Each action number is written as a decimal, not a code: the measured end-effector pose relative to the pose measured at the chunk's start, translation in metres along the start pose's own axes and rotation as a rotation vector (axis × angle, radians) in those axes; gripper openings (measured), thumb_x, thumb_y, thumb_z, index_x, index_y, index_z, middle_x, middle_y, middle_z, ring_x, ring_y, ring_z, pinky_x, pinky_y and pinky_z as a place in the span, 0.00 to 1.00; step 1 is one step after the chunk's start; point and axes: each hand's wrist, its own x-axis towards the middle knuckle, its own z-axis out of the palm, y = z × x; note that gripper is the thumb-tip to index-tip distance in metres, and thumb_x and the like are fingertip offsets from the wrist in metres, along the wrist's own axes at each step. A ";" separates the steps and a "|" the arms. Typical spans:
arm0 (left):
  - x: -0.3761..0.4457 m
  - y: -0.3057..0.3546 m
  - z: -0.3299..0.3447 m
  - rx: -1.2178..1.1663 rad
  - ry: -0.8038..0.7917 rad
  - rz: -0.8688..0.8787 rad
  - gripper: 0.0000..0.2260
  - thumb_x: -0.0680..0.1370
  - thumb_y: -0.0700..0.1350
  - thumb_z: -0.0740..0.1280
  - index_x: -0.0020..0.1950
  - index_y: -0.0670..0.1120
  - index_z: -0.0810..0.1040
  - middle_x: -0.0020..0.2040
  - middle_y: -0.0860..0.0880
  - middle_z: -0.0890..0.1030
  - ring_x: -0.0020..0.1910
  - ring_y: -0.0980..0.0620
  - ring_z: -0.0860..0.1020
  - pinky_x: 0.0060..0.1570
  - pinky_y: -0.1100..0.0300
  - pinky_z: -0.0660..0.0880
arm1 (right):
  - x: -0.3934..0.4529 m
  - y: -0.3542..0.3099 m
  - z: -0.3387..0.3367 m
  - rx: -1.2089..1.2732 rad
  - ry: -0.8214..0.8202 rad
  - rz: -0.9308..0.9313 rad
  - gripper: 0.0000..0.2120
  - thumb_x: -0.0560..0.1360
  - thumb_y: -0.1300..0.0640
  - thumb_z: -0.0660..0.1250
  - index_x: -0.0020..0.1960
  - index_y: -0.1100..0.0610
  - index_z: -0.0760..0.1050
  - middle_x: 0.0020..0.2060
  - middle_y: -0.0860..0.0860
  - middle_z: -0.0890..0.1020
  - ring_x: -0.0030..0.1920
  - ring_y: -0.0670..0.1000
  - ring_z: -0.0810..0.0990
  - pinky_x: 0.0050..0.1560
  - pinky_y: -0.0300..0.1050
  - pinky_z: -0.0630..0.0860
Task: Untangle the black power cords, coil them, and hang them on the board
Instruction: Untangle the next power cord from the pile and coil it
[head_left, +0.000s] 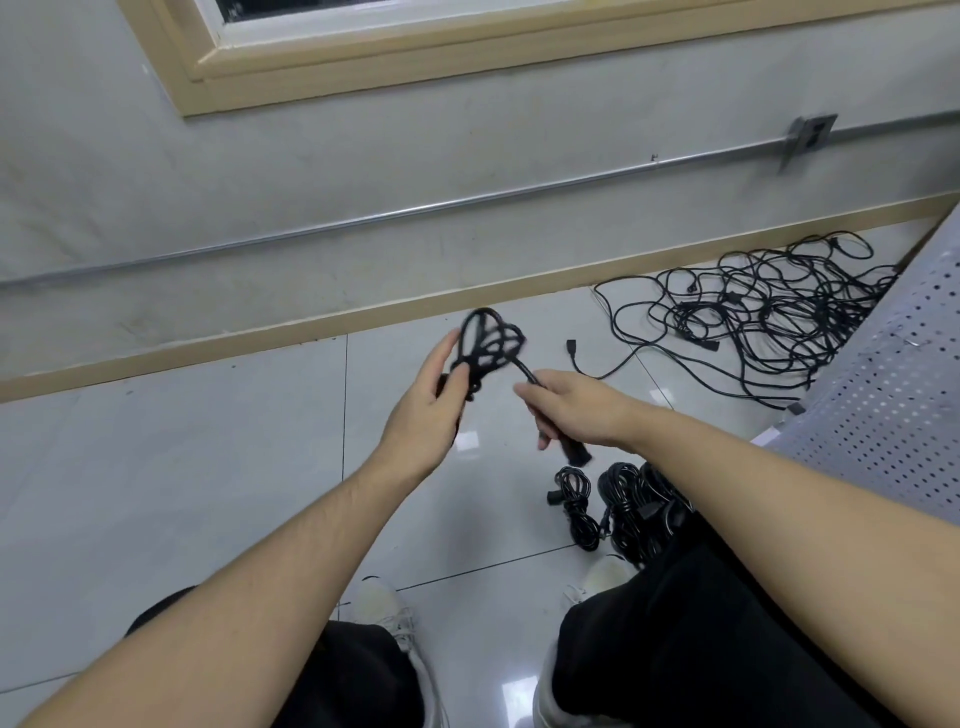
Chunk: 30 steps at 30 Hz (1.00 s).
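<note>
Above the tiled floor, the left hand grips a coiled black cord, while the right hand pinches that cord's free end, its plug hanging below. Bundled coils lie by the right knee. A tangled cord pile lies near the skirting, beside a perforated metal seat.

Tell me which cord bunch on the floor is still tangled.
The sprawling pile of cords by the baseboard, upper right. The coiled bundles near the right shoe are already wound tight.
</note>
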 end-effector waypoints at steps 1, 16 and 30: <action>0.003 -0.003 -0.001 -0.011 0.010 -0.015 0.14 0.84 0.56 0.58 0.70 0.68 0.70 0.48 0.57 0.82 0.40 0.57 0.75 0.41 0.57 0.70 | -0.001 0.000 0.001 -0.001 -0.016 -0.005 0.14 0.86 0.51 0.57 0.45 0.57 0.71 0.29 0.50 0.72 0.38 0.59 0.83 0.28 0.38 0.71; 0.007 -0.009 0.003 -0.048 0.099 -0.239 0.14 0.81 0.56 0.69 0.55 0.51 0.68 0.49 0.48 0.79 0.47 0.49 0.77 0.45 0.55 0.71 | -0.012 -0.011 0.000 0.163 -0.097 -0.340 0.20 0.75 0.64 0.55 0.61 0.48 0.75 0.61 0.49 0.83 0.55 0.48 0.82 0.57 0.56 0.79; -0.008 0.010 0.020 0.026 -0.014 -0.115 0.11 0.83 0.52 0.65 0.52 0.48 0.66 0.54 0.45 0.83 0.42 0.50 0.75 0.35 0.62 0.70 | 0.001 -0.030 0.012 0.126 0.337 -0.224 0.17 0.80 0.44 0.67 0.49 0.59 0.71 0.39 0.49 0.71 0.40 0.47 0.71 0.46 0.47 0.69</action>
